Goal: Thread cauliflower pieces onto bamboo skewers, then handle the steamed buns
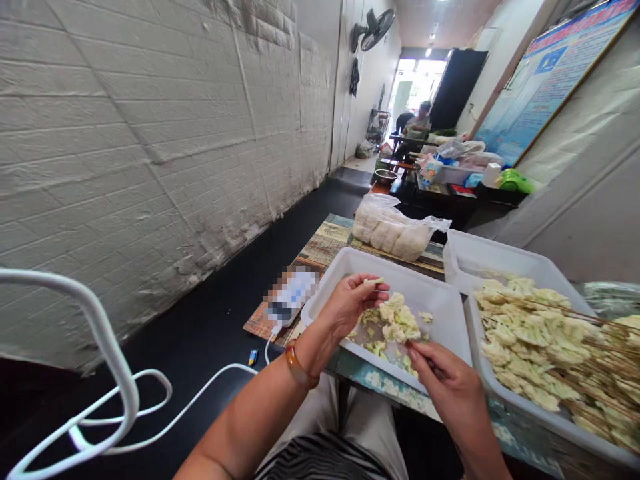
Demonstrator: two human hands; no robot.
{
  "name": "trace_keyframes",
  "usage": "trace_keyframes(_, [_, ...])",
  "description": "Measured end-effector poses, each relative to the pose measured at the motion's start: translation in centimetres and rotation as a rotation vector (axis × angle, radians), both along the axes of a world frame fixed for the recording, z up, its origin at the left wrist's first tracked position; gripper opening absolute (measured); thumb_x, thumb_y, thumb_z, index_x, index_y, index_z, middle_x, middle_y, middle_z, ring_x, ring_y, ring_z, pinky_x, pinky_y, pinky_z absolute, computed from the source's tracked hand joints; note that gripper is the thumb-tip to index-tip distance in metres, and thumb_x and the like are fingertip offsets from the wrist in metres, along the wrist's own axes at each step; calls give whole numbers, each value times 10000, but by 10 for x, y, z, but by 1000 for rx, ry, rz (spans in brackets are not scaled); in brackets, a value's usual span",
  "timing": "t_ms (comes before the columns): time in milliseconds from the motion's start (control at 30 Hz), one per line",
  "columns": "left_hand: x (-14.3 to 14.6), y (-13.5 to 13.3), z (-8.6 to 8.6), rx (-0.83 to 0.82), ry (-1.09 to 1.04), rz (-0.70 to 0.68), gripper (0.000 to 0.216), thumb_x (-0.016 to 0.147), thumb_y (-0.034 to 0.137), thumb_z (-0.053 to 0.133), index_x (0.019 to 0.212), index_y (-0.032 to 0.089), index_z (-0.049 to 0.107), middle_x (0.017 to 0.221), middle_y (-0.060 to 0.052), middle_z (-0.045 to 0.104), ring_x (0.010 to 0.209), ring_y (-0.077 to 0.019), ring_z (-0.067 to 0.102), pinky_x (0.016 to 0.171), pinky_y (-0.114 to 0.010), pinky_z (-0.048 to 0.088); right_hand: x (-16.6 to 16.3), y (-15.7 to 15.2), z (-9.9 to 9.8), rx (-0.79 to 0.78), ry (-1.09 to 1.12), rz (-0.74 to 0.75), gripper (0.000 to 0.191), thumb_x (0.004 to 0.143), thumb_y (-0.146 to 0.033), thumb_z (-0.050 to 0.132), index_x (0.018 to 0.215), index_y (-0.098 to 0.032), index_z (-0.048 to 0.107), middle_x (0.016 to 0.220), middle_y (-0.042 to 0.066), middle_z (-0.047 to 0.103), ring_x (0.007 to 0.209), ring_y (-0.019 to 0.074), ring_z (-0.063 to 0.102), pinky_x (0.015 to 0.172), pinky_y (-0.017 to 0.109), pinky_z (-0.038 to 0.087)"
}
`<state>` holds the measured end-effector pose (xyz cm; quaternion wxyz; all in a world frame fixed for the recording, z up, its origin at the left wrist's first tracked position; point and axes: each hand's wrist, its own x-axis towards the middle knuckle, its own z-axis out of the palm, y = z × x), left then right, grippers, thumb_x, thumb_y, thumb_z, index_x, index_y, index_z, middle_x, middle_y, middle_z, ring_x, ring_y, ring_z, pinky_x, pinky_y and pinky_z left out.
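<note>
My left hand [351, 301] hovers over a white tray [440, 313] and pinches a small cauliflower piece [374, 282] between thumb and fingers. A bracelet [297, 365] sits on that wrist. My right hand [447, 380] rests at the tray's near edge with its fingers curled together; what they hold, if anything, is hidden. Loose cauliflower florets [395, 320] lie in the tray between the two hands.
A second white tray [505, 257] at the right holds several skewered cauliflower pieces [550, 340]. A plastic bag of white rounds [393, 233] lies behind. A phone [290, 297] with a white cable [165, 413] sits left. A person sits far back by a cluttered table [450, 177].
</note>
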<state>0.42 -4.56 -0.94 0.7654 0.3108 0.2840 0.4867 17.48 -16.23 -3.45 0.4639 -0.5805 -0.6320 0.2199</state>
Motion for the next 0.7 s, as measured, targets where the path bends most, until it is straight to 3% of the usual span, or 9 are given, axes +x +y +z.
trace_keyframes(200, [0, -4, 2, 24, 86, -38, 342, 650, 372, 806, 844, 139, 649, 866, -80, 737, 762, -128, 660, 654, -203, 435, -2, 1, 1, 61, -55, -15, 209, 870, -340, 594, 886, -218, 762, 833, 39, 736, 685, 158, 670, 581, 218, 527])
trace_keyframes(700, [0, -8, 4, 122, 132, -45, 352, 613, 395, 824, 803, 144, 665, 830, -44, 716, 830, -128, 625, 676, -204, 371, -3, 4, -1, 130, -139, -45, 199, 889, -303, 574, 895, -212, 751, 857, 32, 746, 723, 156, 691, 607, 223, 530])
